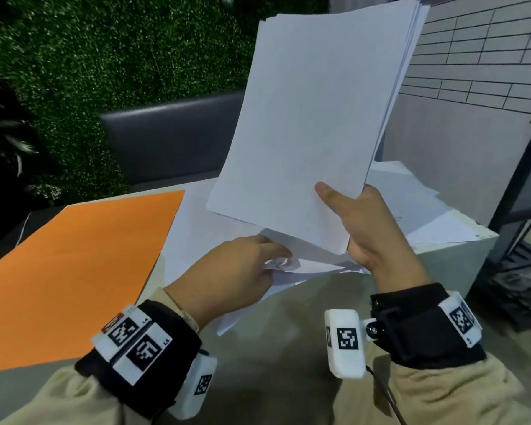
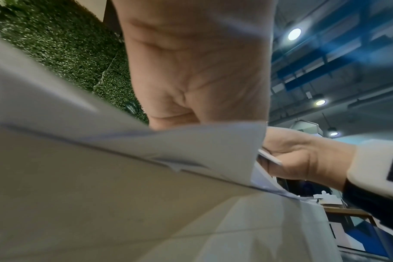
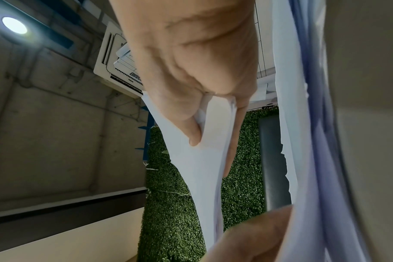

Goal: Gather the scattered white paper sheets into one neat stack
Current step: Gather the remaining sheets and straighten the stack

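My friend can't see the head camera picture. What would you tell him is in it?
The right hand holds up a stack of white paper above a table. The left hand pinches a loose sheet lying there, beside a big orange sheet.

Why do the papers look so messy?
White sheets lie fanned and crooked across the table. The stack in the right hand has uneven edges, and the left hand crumples a sheet corner.

right hand [image 3: 191, 70], grip pinching paper stack [image 3: 204, 168], seemingly upright
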Motion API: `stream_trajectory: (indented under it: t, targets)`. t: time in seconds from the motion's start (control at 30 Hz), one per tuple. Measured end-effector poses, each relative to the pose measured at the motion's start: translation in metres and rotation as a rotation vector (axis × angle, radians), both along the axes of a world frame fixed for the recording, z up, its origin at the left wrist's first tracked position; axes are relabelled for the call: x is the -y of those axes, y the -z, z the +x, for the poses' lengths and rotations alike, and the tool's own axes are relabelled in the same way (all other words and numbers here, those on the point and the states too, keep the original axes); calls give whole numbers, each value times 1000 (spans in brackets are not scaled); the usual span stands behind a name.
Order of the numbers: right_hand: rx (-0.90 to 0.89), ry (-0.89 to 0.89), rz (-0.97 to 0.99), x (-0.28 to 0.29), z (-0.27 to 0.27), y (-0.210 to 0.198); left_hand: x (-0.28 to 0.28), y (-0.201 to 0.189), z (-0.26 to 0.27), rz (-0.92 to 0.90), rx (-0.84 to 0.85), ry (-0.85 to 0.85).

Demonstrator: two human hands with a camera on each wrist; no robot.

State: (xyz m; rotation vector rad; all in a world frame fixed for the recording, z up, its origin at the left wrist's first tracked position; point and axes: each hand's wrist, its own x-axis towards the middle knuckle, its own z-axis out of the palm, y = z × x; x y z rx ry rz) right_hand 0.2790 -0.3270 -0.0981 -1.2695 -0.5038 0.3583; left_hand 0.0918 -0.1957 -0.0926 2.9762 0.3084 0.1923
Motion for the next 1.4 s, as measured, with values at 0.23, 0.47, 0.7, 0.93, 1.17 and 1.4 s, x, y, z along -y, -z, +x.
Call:
stream_trajectory:
  t: [0.23, 0.47, 0.7, 0.93, 1.17, 1.4]
  targets:
    - [1, -23, -20, 0, -8, -4, -5, 1, 0, -51, -61, -11]
    - [5, -6, -2, 0, -9, -5, -14, 2, 0, -104, 28, -59]
    - [13, 23, 47, 2, -6, -8, -23, 1, -1, -18, 249, -234]
    - [6, 37, 19, 3, -2, -5, -26, 2, -11, -106, 266, -162]
    - [-15, 29, 13, -1, -5, -3, -7, 7, -19, 11, 172, 76]
    - [3, 15, 25, -1, -9, -6, -1, 7, -23, 120, 147, 134]
